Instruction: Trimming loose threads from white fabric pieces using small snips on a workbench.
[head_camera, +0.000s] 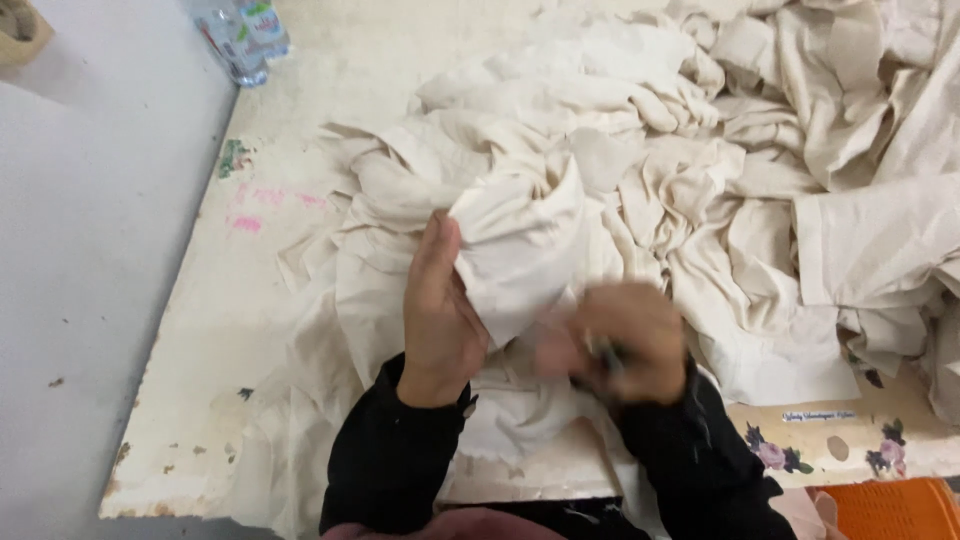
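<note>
A big heap of cream cloth pieces (680, 150) covers most of a worn pale table (210, 330). My left hand (438, 310) grips a raised fold of one cream cloth (520, 250) near the table's front edge. Just to its right, my right hand (620, 340) is blurred and closed around a small dark tool that I cannot make out, against the same cloth. Both of my arms wear black sleeves.
Plastic water bottles (243, 38) stand at the table's far left corner. Pink and green paint marks (245, 210) stain the table's left side. An orange crate (890, 510) sits below the front right edge, by flower stickers (775, 452). Grey floor lies to the left.
</note>
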